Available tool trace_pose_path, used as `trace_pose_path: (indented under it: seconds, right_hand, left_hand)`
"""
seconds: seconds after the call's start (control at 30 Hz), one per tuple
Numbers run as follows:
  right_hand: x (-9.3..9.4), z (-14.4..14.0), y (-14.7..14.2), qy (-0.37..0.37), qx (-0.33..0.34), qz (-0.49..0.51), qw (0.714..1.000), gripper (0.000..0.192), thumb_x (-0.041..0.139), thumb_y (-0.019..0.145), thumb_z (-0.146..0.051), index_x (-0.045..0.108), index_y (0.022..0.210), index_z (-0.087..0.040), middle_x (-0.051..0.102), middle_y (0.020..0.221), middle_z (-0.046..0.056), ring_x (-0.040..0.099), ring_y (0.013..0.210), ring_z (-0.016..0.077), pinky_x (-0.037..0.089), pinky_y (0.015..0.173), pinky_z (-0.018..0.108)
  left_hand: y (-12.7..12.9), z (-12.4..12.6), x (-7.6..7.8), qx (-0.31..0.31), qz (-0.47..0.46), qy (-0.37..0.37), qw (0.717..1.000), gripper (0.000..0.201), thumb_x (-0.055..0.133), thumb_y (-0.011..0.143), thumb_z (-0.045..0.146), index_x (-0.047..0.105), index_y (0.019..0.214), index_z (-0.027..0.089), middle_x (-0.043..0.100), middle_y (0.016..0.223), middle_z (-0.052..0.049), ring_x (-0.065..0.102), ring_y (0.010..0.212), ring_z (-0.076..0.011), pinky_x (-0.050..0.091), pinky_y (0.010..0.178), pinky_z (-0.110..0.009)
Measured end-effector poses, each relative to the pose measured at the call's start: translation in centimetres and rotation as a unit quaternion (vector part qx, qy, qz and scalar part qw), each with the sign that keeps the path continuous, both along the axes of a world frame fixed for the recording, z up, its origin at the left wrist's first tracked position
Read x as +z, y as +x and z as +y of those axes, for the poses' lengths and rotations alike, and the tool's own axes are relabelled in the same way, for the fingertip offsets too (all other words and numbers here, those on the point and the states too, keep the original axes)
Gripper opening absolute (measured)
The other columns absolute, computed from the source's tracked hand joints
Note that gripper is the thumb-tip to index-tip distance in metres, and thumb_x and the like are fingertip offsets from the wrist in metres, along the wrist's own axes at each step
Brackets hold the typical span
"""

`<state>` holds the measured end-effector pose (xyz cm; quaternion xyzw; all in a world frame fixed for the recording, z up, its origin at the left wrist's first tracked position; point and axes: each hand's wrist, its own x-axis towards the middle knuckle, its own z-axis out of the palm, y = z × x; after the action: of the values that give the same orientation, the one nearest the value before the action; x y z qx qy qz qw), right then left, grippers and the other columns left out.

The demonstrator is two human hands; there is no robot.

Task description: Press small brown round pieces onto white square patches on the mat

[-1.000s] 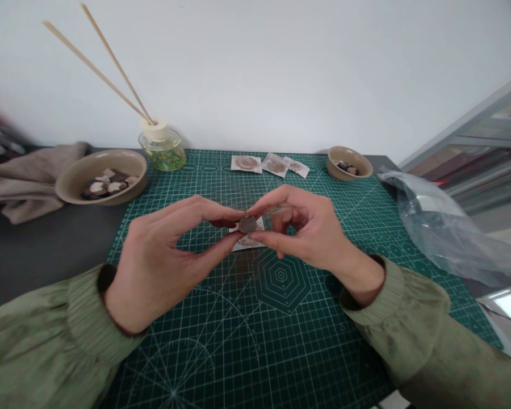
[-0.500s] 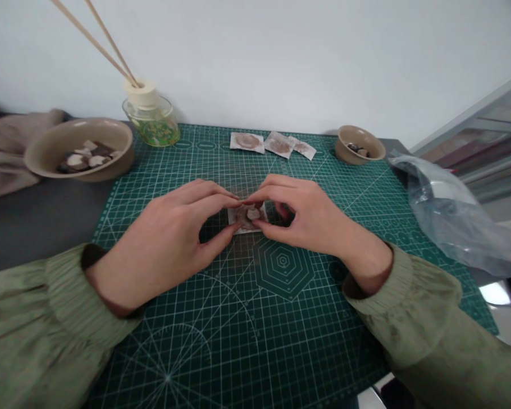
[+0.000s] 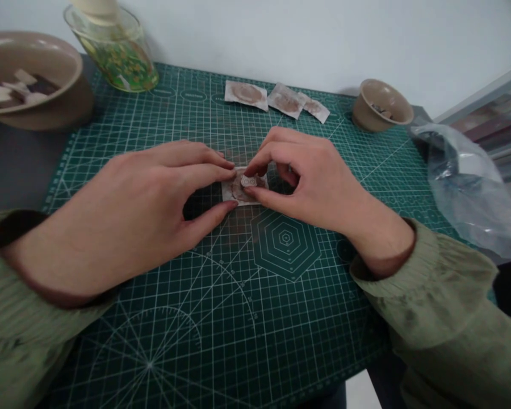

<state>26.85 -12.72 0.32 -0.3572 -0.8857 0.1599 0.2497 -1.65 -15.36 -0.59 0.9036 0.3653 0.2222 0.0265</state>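
**Both hands meet over a small paper square at mid-mat**

We see our left hand [image 3: 153,196] and right hand [image 3: 310,179] low on the green cutting mat [image 3: 238,318], fingertips meeting at its middle. There a small pale paper square [image 3: 238,193] with a brownish round patch lies flat on the mat. Our left forefinger and thumb are parted and bracket the square's left edge, tips touching or just at it. Our right thumb and forefinger pinch a small pale round piece [image 3: 249,181] that sits on the square; the other right fingers are curled in behind.

At the far edge of the mat lie three more paper squares [image 3: 276,99] in a row, overlapping a little. To their right, off the mat's far right corner, stands a small tan bowl [image 3: 381,105] with dark bits inside. At far left a larger tan bowl [image 3: 34,85] holds pale and dark pieces, and just right of it is a glass jar [image 3: 114,51] with green contents. A crumpled clear plastic bag [image 3: 468,187] lies at the right.
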Motion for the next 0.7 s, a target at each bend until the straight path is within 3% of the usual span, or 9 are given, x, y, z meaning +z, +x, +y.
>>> trace_pose_path:
  seconds: [0.23, 0.5, 0.7]
  right_hand:
    - [0.19, -0.26, -0.41, 0.007, -0.006, 0.007, 1.000, 0.007, 0.090, 0.106, -0.024, 0.083, 0.109, -0.023, 0.083, 0.113, 0.006, 0.081, 0.103, 0.0257, 0.066, 0.095, 0.044]
    - [0.62, -0.60, -0.57, -0.018, -0.022, -0.005, 1.000, 0.018, 0.094, 0.102, -0.016, 0.080, 0.101, -0.027, 0.083, 0.108, 0.004, 0.080, 0.099, 0.0261, 0.067, 0.094, 0.045]
    - [0.52, -0.23, -0.68, -0.028, -0.036, -0.004, 0.999, 0.013, 0.095, 0.103, -0.022, 0.082, 0.101, -0.026, 0.082, 0.106, 0.002, 0.079, 0.096, 0.0239, 0.066, 0.096, 0.043]
  left_hand:
    - [0.03, -0.21, -0.07, 0.001, -0.006, 0.001, 1.000, 0.055, 0.048, 0.124, 0.060, 0.086, 0.137, 0.022, 0.085, 0.148, -0.006, 0.087, 0.131, -0.0355, 0.075, 0.113, -0.055]
    - [-0.24, -0.57, -0.59, 0.066, -0.011, -0.022, 0.998, 0.050, 0.048, 0.123, 0.070, 0.083, 0.142, 0.040, 0.081, 0.152, 0.014, 0.086, 0.135, -0.0286, 0.071, 0.124, -0.053]
    - [-0.60, -0.06, -0.96, 0.032, -0.032, -0.017, 0.999, 0.045, 0.059, 0.119, 0.067, 0.083, 0.144, 0.038, 0.084, 0.152, 0.007, 0.086, 0.134, -0.0322, 0.069, 0.123, -0.059]
